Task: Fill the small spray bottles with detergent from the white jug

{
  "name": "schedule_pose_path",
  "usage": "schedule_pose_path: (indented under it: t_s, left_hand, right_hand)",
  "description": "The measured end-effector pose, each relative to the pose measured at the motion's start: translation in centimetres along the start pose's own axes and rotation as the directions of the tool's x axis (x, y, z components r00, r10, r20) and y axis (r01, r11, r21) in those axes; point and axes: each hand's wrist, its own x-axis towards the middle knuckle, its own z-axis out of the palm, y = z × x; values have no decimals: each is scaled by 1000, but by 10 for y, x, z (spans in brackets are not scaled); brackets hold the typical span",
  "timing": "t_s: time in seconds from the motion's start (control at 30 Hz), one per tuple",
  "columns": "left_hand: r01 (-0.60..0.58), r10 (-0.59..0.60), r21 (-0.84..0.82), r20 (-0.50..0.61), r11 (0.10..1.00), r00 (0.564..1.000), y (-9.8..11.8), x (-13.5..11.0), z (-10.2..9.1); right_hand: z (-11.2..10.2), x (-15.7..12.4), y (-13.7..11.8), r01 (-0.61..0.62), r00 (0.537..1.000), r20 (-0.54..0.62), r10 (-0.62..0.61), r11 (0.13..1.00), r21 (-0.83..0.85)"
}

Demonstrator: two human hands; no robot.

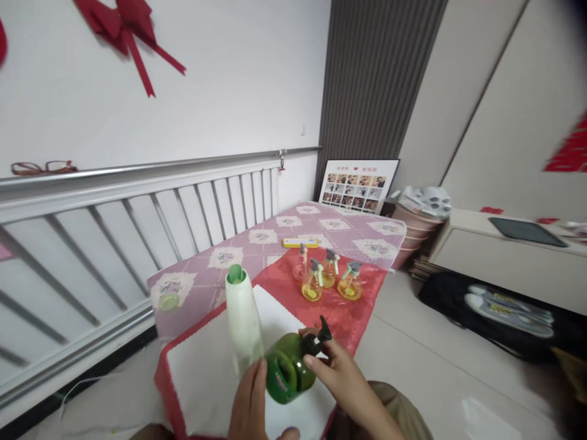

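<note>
Hands: two in all, one left hand [250, 397] and one right hand [346, 374].
Green pump bottle [284, 379]: one.
Tall pale bottle [243, 324]: one.
Small spray bottles [350, 289]: four in number, three with yellow liquid, one clear.
Yellow box [300, 243]: one.
Round pale green lid [168, 301]: one.
White sheet [202, 366]: one.
Red cloth [282, 275]: one.
Flowered tablecloth [312, 229]: one.
Photo board [358, 188]: one.
Glasses [43, 167]: one pair.
Red bow [121, 21]: one.
Shoes [509, 311]: one pair.
Dark flat tray [527, 231]: one.
Pink baskets [410, 227]: stacked, count uncertain.
</note>
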Motion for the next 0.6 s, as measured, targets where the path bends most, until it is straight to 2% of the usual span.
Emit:
schedule_pose_path:
  t_s: [0.07,0.17,0.3,0.4,0.47,0.6]
  left_hand:
    - [-30,31,49,-26,998,999,6,8,0]
    - [-56,58,62,-28,997,998,10,12,-7]
    - [46,-42,38,-99,998,994,15,3,-12]
    - [84,-86,-24,-90,996,992,14,-5,-10]
    - [98,-102,-105,-29,990,994,9,-8,-9]
    - [171,-130,-331,143,928,981,-1,-11,-9]
  right_hand:
    - [18,-12,-11,-55,998,27,51,984,167]
    - [36,-23,-17,-118,993,13,119,954,277]
    - [52,-27,-10,-133,983,-77,165,940,314]
    - [58,-27,-6,-129,973,-150,177,949,287]
    - [57,-27,-9,-139,979,-111,172,956,258]
    - [47,-24,-22,-128,989,100,110,972,196]
